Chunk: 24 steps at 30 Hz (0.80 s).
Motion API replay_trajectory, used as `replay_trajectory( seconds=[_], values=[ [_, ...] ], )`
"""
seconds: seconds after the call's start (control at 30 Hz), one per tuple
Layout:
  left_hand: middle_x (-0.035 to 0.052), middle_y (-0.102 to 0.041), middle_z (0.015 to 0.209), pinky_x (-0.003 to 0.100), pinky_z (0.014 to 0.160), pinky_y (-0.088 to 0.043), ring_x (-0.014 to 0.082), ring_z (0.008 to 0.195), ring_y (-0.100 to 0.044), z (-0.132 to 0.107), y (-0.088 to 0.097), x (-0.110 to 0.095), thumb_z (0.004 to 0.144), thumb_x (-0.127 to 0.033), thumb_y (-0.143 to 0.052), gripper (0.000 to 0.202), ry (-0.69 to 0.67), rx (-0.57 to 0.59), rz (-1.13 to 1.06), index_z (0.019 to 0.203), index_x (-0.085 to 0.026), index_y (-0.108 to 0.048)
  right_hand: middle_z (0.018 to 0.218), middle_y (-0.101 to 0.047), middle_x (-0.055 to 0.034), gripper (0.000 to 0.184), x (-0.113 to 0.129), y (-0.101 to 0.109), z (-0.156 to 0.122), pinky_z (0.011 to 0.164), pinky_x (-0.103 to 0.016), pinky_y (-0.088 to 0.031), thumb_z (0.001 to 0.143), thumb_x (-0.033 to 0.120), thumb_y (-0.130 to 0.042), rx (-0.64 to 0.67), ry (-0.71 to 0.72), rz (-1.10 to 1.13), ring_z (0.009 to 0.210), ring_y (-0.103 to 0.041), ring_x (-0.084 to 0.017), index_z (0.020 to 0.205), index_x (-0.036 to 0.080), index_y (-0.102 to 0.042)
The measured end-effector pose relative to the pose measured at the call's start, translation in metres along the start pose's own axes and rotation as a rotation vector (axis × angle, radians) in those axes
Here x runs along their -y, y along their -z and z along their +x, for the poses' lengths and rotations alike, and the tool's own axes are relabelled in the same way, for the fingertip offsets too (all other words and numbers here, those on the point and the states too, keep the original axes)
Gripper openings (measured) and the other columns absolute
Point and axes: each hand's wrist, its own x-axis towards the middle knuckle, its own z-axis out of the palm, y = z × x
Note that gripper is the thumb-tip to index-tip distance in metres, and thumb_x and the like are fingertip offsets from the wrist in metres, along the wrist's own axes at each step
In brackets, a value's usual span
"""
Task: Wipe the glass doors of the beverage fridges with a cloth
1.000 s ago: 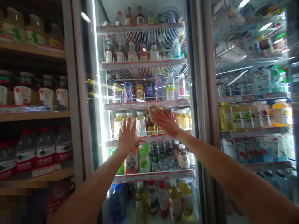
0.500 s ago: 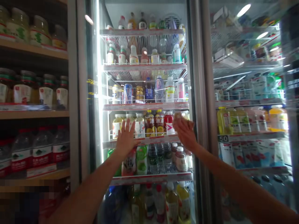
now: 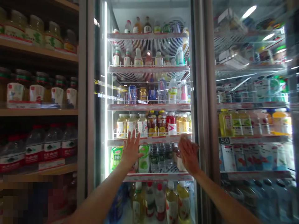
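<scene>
Both my arms reach forward to the glass door (image 3: 149,11) of a lit drinks cooler. My left hand (image 3: 130,153) is open, its fingers spread, and appears to rest against the glass in front of the lower shelves. Under my right hand (image 3: 189,157) is a crumpled, light brownish cloth (image 3: 185,137), partly hidden by the fingers and pressed toward the right side of the pane. Behind the glass, near my hands, stand a red-drink bottle (image 3: 170,123), several jars of pale yellow drink (image 3: 121,124) and a green carton (image 3: 116,157).
Metal door frame (image 3: 205,93) runs upright right of my right hand. Beyond it is another glass-fronted cooler section with yellow bottles (image 3: 225,122). To the left, wooden shelves (image 3: 39,112) hold jars and red-labelled water bottles (image 3: 52,143). Light reflections streak the glass.
Both hands have moved down the glass, the right one carrying the cloth from the red bottle's height to below that shelf's edge. The view has shifted slightly left.
</scene>
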Motion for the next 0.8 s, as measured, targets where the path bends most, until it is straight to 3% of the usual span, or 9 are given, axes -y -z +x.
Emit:
replay_trajectory(
  seconds=[0.07,0.13,0.27,0.33,0.4,0.53,0.6,0.73,0.8],
  values=[
    [0.0147,-0.005,0.152,0.056,0.104,-0.032,0.0351,0.139,-0.001,-0.001,-0.002,-0.001,0.065,-0.037,-0.073,0.1,0.005,0.001,0.013,0.144,-0.019,-0.016,0.149,-0.028,-0.0082,0.06,-0.004,-0.006,0.039,0.108,-0.055,-0.024,0.087,0.011,-0.039,-0.094,-0.104,0.009,0.14,-0.015,-0.026,0.144,0.024,-0.024],
    [0.0146,-0.005,0.152,0.055,0.104,-0.032,0.0354,0.139,-0.003,-0.005,-0.003,-0.003,0.065,-0.036,-0.073,0.099,0.007,0.008,0.032,0.144,-0.018,-0.017,0.149,-0.027,-0.0079,0.06,0.006,-0.01,0.048,0.108,-0.056,-0.022,0.086,0.01,-0.038,-0.113,-0.124,0.026,0.14,-0.013,-0.026,0.143,0.023,-0.026],
    [0.0142,-0.008,0.152,0.055,0.104,-0.032,0.0354,0.139,-0.005,-0.019,-0.008,-0.007,0.066,-0.034,-0.073,0.096,0.007,0.032,0.054,0.144,-0.018,-0.019,0.146,-0.036,-0.0025,0.058,0.045,-0.008,-0.007,0.112,-0.052,-0.018,0.08,0.002,-0.039,0.074,0.232,0.092,0.14,-0.015,-0.023,0.133,0.024,-0.044],
    [0.014,-0.009,0.152,0.056,0.105,-0.031,0.0349,0.139,-0.004,-0.026,-0.013,-0.008,0.066,-0.033,-0.073,0.096,0.0,0.041,0.056,0.144,-0.018,-0.02,0.141,-0.043,-0.0005,0.054,0.052,-0.007,-0.014,0.113,-0.05,-0.016,0.08,0.002,-0.04,0.112,0.352,0.099,0.14,-0.016,-0.02,0.127,0.026,-0.05],
    [0.0136,-0.01,0.152,0.056,0.105,-0.03,0.0341,0.139,-0.003,-0.03,-0.018,-0.007,0.066,-0.034,-0.072,0.094,-0.008,0.045,0.053,0.144,-0.019,-0.021,0.14,-0.045,-0.0019,0.052,0.046,-0.008,0.017,0.113,-0.05,-0.016,0.082,0.004,-0.04,0.096,0.295,0.082,0.14,-0.016,-0.019,0.128,0.026,-0.049],
    [0.0143,-0.01,0.152,0.055,0.105,-0.03,0.0336,0.139,-0.005,-0.031,-0.021,-0.006,0.068,-0.035,-0.071,0.091,-0.006,0.039,0.051,0.143,-0.018,-0.022,0.143,-0.039,-0.0076,0.05,0.038,-0.017,0.093,0.111,-0.053,-0.018,0.085,0.011,-0.042,-0.004,-0.027,0.042,0.14,-0.015,-0.023,0.134,0.021,-0.043],
    [0.0149,-0.011,0.152,0.054,0.105,-0.031,0.0336,0.139,-0.006,-0.033,-0.021,-0.005,0.069,-0.033,-0.07,0.089,-0.007,0.039,0.055,0.143,-0.017,-0.023,0.142,-0.041,-0.0054,0.052,0.048,-0.021,0.086,0.111,-0.053,-0.017,0.084,0.01,-0.043,0.03,0.07,0.069,0.14,-0.015,-0.023,0.134,0.023,-0.043],
    [0.0139,-0.014,0.151,0.051,0.106,-0.031,0.0324,0.139,-0.01,-0.041,-0.021,0.0,0.068,-0.03,-0.071,0.088,-0.04,0.066,0.06,0.142,-0.019,-0.026,0.139,-0.046,0.0016,0.048,0.069,-0.018,0.023,0.114,-0.047,-0.015,0.083,0.009,-0.046,0.146,0.477,0.145,0.138,-0.021,-0.018,0.127,0.029,-0.05],
    [0.0129,-0.015,0.151,0.049,0.107,-0.03,0.0317,0.139,-0.011,-0.044,-0.022,0.003,0.067,-0.029,-0.072,0.089,-0.064,0.074,0.07,0.142,-0.02,-0.026,0.139,-0.046,0.0019,0.047,0.066,-0.016,0.027,0.114,-0.046,-0.016,0.084,0.01,-0.046,0.155,0.498,0.141,0.138,-0.023,-0.017,0.127,0.029,-0.05]
  ],
)
